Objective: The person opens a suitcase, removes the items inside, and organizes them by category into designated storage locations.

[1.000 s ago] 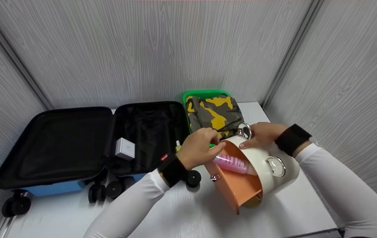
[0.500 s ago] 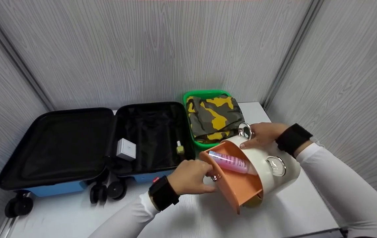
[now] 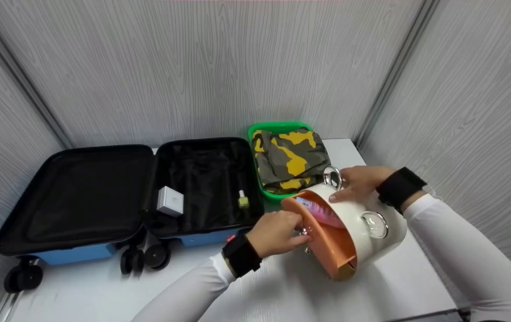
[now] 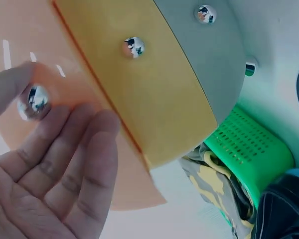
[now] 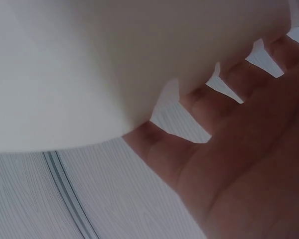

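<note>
A rounded white drawer organizer (image 3: 349, 210) stands on the right of the table, two silver rings on its top. Its orange drawer (image 3: 327, 243) is partly out, with a pink bottle (image 3: 320, 212) lying inside. My left hand (image 3: 275, 232) pinches the drawer's silver knob (image 4: 36, 99) between thumb and fingers. Below the orange front, a yellow drawer (image 4: 154, 99) and a grey drawer (image 4: 204, 59) sit closed. On the organizer's far side my right hand (image 3: 358, 183) grips the body, thumb on top and fingers spread along the wall (image 5: 114, 74).
An open blue suitcase (image 3: 76, 197) with black lining lies at left. In its right half are a small white box (image 3: 170, 201) and a yellow-green nail polish bottle (image 3: 243, 200). Behind the organizer, a green basket (image 3: 278, 124) holds a folded camouflage cloth (image 3: 295, 158).
My left hand has moved from the drawer's back rim down to its knob. The orange drawer has slid further into the organizer, covering more of the pink bottle. My right hand stays put.
</note>
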The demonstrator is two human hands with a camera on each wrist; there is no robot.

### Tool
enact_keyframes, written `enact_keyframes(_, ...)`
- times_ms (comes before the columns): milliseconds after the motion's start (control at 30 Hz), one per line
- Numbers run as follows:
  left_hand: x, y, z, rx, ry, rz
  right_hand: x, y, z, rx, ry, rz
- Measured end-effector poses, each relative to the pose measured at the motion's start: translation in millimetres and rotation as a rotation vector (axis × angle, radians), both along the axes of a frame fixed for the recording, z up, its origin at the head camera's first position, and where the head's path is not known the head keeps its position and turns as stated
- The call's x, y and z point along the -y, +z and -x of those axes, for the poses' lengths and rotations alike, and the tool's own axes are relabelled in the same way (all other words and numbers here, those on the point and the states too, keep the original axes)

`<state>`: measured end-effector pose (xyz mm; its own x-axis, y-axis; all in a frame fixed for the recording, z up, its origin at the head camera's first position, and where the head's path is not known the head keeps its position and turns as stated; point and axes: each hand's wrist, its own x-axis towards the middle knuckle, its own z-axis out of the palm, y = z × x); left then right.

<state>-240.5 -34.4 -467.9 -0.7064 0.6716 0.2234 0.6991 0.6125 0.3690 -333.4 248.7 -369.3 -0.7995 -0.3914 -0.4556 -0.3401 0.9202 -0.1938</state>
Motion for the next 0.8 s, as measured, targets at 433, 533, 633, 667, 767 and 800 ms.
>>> enact_keyframes(433, -45.6, -12.9, 20.2, -0.041, 0.005, -0.026, -1, -3.0, 0.0, -0.037, 0.027, 0.014)
enact_keyframes(533, -47.9, -15.3, 20.7, -0.009, 0.011, -0.038, -1, -3.2, -0.8, -0.033, 0.028, 0.023)
enact_keyframes(633, -48.9, -19.8, 20.0, 0.026, 0.021, -0.079, 0, -2.5, -1.2, -0.037, 0.042, 0.022)
enact_keyframes(667, -49.3, -21.9, 19.6, 0.029, 0.025, -0.094, 0, -2.1, -1.2, -0.04, 0.047, 0.018)
enact_keyframes(767, -51.1, -31.2, 18.2, 0.003, 0.034, -0.152, -1, -1.2, -1.0, -0.045, 0.054, 0.006)
enact_keyframes(800, -51.7, -35.4, 17.3, -0.022, 0.04, -0.166, 0, -1.0, -1.1, -0.043, 0.051, 0.005)
